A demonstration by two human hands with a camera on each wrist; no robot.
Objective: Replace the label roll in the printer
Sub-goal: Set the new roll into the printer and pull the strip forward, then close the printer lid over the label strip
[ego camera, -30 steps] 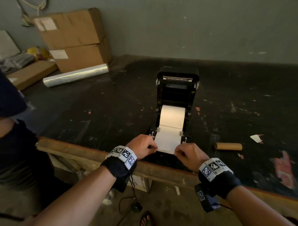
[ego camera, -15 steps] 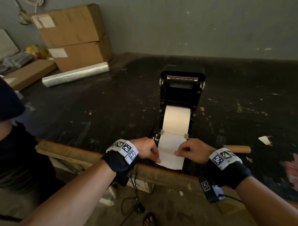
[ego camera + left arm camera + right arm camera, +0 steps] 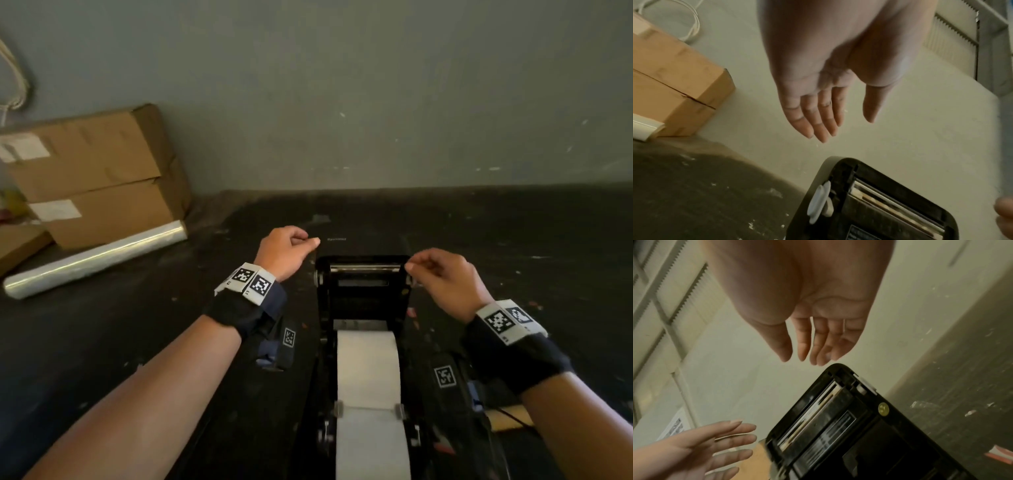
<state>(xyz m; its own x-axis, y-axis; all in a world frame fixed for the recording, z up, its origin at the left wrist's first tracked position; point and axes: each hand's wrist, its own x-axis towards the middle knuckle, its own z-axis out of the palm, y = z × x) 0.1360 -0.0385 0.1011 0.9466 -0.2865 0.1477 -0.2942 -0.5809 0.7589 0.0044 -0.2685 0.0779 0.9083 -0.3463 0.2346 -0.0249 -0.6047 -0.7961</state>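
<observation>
Printer (image 3: 363, 294), lid (image 3: 362, 274) raised, sitting at table (image 3: 102, 342) centre; label roll (image 3: 368, 370) lying inside, strip running toward 6 o'clock. Left hand (image 3: 282, 253) hovering at lid's 10 o'clock, right hand (image 3: 442, 277) at 3 o'clock; both empty, fingers relaxed.

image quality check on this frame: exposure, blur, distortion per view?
Head view: dim, the black printer body loses detail against the dark table, white label roll reads clearly, wide-angle bend at edges. Left wrist view: brighter, left hand softly blurred. Right wrist view: right hand blurred, horizon tilted.
</observation>
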